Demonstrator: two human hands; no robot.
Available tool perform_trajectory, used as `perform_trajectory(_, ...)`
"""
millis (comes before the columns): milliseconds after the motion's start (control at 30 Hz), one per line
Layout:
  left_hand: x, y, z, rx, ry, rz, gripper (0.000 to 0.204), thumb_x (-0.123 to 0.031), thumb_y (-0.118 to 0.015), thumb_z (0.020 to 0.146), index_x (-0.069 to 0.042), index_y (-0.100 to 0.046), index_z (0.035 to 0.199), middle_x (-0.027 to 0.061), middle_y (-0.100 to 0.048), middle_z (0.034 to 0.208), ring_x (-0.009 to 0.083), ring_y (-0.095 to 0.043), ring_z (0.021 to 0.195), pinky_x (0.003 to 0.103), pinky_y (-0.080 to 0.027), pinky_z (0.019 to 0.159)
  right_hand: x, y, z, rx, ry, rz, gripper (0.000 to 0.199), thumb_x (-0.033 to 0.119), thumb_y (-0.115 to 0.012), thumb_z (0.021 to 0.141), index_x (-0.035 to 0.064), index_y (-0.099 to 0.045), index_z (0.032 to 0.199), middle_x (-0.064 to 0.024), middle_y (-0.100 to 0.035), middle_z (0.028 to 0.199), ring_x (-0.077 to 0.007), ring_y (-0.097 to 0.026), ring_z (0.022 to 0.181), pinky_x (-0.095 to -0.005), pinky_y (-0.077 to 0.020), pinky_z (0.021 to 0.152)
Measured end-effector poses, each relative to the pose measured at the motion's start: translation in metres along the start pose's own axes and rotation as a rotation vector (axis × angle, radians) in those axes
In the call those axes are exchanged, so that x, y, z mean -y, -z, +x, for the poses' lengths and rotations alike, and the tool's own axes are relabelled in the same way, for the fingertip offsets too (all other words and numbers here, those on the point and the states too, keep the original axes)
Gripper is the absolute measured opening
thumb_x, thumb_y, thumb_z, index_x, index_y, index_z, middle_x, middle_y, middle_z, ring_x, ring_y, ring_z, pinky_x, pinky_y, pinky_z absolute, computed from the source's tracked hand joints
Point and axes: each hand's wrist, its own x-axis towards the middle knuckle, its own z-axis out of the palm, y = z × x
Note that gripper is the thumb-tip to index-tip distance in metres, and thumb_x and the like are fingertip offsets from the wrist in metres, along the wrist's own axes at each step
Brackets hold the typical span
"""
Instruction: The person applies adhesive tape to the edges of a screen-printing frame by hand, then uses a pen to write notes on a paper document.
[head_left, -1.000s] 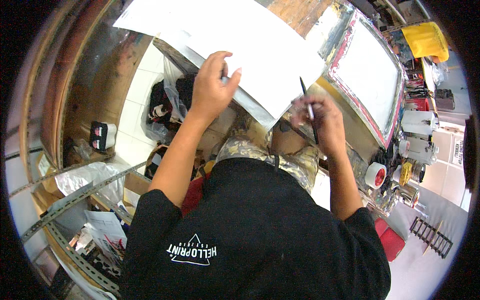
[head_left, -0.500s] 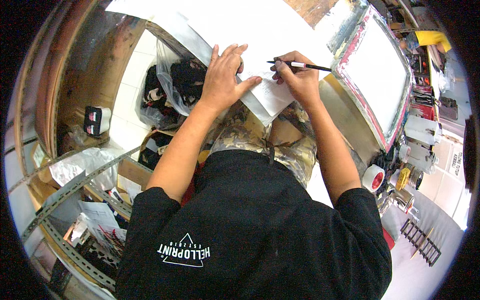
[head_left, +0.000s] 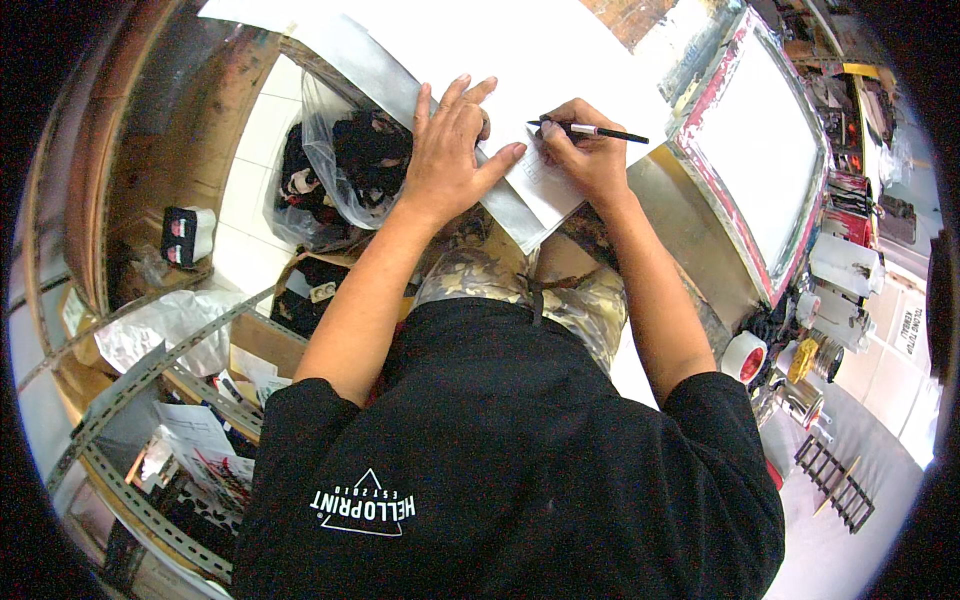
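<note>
My right hand (head_left: pixel 588 158) is closed around a slim black pen (head_left: pixel 616 134) with a white band, its pointed end toward the left. It rests at the right side of a white sheet of paper (head_left: pixel 545 205) carrying faint marks. My left hand (head_left: pixel 450 150) lies open on the sheet's left side, fingers spread and thumb pointing toward the pen. The sheet lies on a bright white work surface (head_left: pixel 470 40), with its lower corner hanging toward my lap. Whether the pen tip touches paper cannot be made out in the glare.
A framed screen (head_left: pixel 757 150) with red-stained edges stands on the right. Beyond it are tape rolls (head_left: pixel 745 357) and white containers (head_left: pixel 845 262). On the left, a clear plastic bag (head_left: pixel 345 170) holds dark cloth. Perforated metal shelving (head_left: pixel 160 375) stands at lower left.
My right hand and the pen have shifted slightly left. My left hand stays spread on the paper. The yellow-clothed person at upper right has mostly gone out of view.
</note>
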Motion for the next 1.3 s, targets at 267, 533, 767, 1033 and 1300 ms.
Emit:
perform_trajectory(267,0.003,-0.002,-0.002,-0.027,0.004,-0.021,0.047,-0.046,-0.075,0.090,-0.008,-0.048,0.091,0.0153,-0.054,0.150,0.0397,-0.039,0.147,0.060,-0.011,0.123,0.002,-0.004,0.002,0.048,-0.037,0.001,0.008,0.003,-0.066,0.092,-0.0020,-0.071,0.097,-0.0031,-0.066,0.073,-0.0078,-0.061,0.064,-0.0239,-0.0491,0.059)
perform_trajectory(533,0.003,-0.003,-0.001,-0.018,-0.017,0.000,0.048,-0.051,-0.071,0.093,-0.009,-0.048,0.091,0.0151,-0.054,0.149,0.0389,-0.039,0.147,0.060,-0.011,0.124,0.004,-0.004,0.000,-0.033,0.029,-0.103,0.006,0.005,-0.067,0.088,0.0006,-0.071,0.092,-0.0032,-0.066,0.071,-0.0071,-0.060,0.065,-0.0249,-0.0483,0.059)
perform_trajectory(767,0.004,-0.003,-0.003,-0.003,-0.008,-0.004,0.048,-0.050,-0.071,0.093,-0.007,-0.050,0.090,0.0168,-0.054,0.150,0.0396,-0.039,0.146,0.060,-0.011,0.123,0.006,-0.006,0.000,-0.078,0.102,-0.125,0.006,0.005,-0.068,0.088,0.0016,-0.071,0.092,-0.0033,-0.066,0.071,-0.0075,-0.059,0.065,-0.0256,-0.0486,0.060)
perform_trajectory(1033,0.004,-0.002,-0.001,0.004,-0.013,0.001,0.048,-0.050,-0.070,0.093,-0.007,-0.050,0.089,0.0168,-0.054,0.149,0.0402,-0.039,0.146,0.061,-0.012,0.122,0.006,-0.007,-0.002,-0.084,0.067,-0.082,0.004,0.003,-0.067,0.088,0.0011,-0.069,0.091,-0.0033,-0.065,0.072,-0.0075,-0.059,0.065,-0.0251,-0.0485,0.059)
perform_trajectory(1300,0.003,-0.001,0.000,-0.006,-0.023,0.002,0.048,-0.050,-0.071,0.092,-0.007,-0.050,0.086,0.0169,-0.054,0.150,0.0407,-0.041,0.145,0.061,-0.012,0.122,0.002,-0.007,-0.001,-0.089,0.045,-0.078,0.004,0.001,-0.065,0.089,0.0004,-0.069,0.090,-0.0027,-0.064,0.071,-0.0070,-0.059,0.063,-0.0247,-0.0480,0.058)
